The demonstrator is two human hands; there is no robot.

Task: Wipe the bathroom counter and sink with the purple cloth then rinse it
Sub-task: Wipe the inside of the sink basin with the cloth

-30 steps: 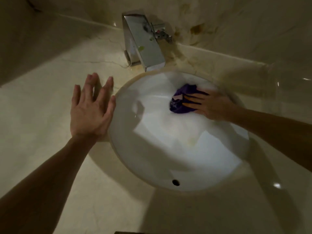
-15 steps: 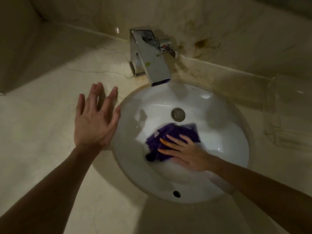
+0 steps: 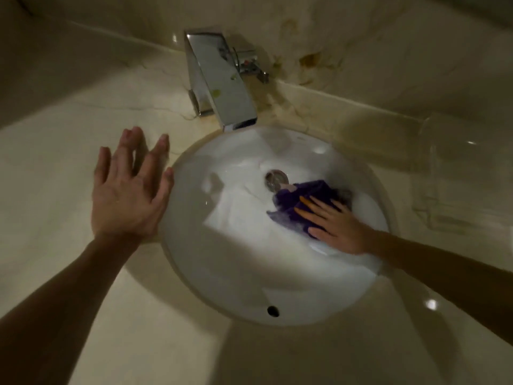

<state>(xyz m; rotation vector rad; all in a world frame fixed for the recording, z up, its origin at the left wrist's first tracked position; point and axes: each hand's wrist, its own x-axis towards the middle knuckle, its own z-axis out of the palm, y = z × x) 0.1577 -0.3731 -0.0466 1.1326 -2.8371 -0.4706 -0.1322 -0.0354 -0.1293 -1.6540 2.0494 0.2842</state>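
Head cam: right hand (image 3: 337, 226) lies flat, fingers spread, pressing the purple cloth (image 3: 298, 202) down inside the white sink (image 3: 236, 273), right of center, just beside the drain (image 3: 276, 179). Left hand (image 3: 126, 190) rests open on the counter (image 3: 55, 168), frame left, holding nothing.

My right hand (image 3: 337, 227) has swept the purple cloth (image 3: 301, 202) from the basin's far wall down across the lower middle, now to right of centre, its edge touching the drain (image 3: 276, 179), which had been hidden
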